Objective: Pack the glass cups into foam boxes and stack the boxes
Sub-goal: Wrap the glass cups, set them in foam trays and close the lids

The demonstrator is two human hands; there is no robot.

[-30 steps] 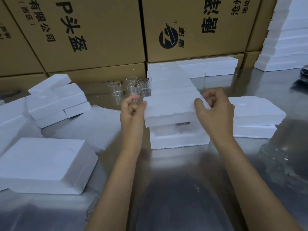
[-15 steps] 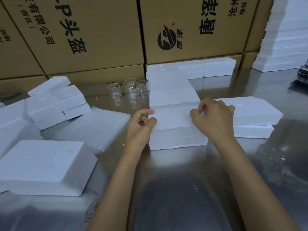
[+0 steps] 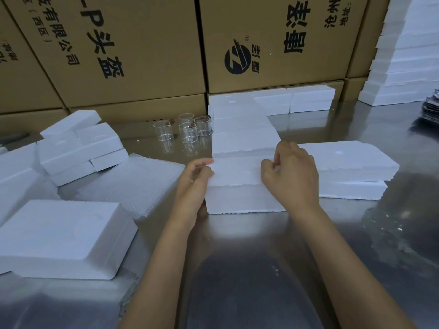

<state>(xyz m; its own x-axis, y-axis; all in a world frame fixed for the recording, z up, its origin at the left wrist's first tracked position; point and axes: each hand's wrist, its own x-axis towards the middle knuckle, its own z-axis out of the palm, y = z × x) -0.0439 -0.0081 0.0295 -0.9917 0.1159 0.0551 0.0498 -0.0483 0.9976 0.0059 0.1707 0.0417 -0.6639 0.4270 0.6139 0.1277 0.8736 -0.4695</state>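
Note:
A white foam lid (image 3: 237, 170) lies on a white foam box base (image 3: 244, 200) in the middle of the steel table. My left hand (image 3: 193, 179) pinches the lid's left edge. My right hand (image 3: 291, 175) grips its right edge from above. The inside of the box is hidden. Several clear glass cups (image 3: 188, 132) stand upright behind and to the left of the box. A row of closed foam boxes (image 3: 240, 129) runs back from the held one toward the cartons.
Foam boxes (image 3: 351, 167) are stacked at right, loose foam pieces (image 3: 78, 148) and a large foam box (image 3: 61, 238) at left. Bubble wrap (image 3: 135, 186) lies left of my hands. Brown cartons (image 3: 147, 55) wall off the back; a tall foam stack (image 3: 403, 55) stands far right.
The lid, held raised and tilted above the base a second ago, has come down flat onto it. Both hands dropped with it and keep hold of its edges.

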